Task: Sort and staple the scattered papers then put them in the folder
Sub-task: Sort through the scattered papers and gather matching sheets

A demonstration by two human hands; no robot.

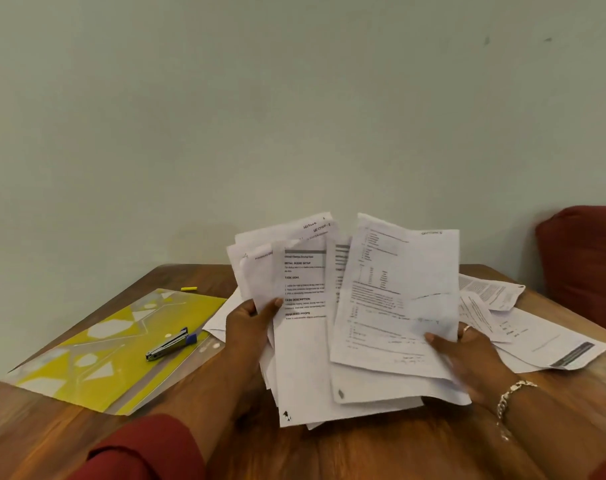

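Both grips are clamped on a fanned stack of papers (346, 306), the left hand (249, 327) pinching its left edge and the right hand (468, 355) its right edge. Left of the left grip, a stapler (168, 346) lies on a yellow folder (97, 348) on the surface (364, 452). More sheets (537, 344) lie just right of the right grip.

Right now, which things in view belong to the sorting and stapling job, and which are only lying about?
Part of the job:
- fanned papers, held by left hand and right hand
- loose sheets on the table
- stapler
- yellow folder under it

Only lying about:
- small yellow piece beyond the folder
- red cushion
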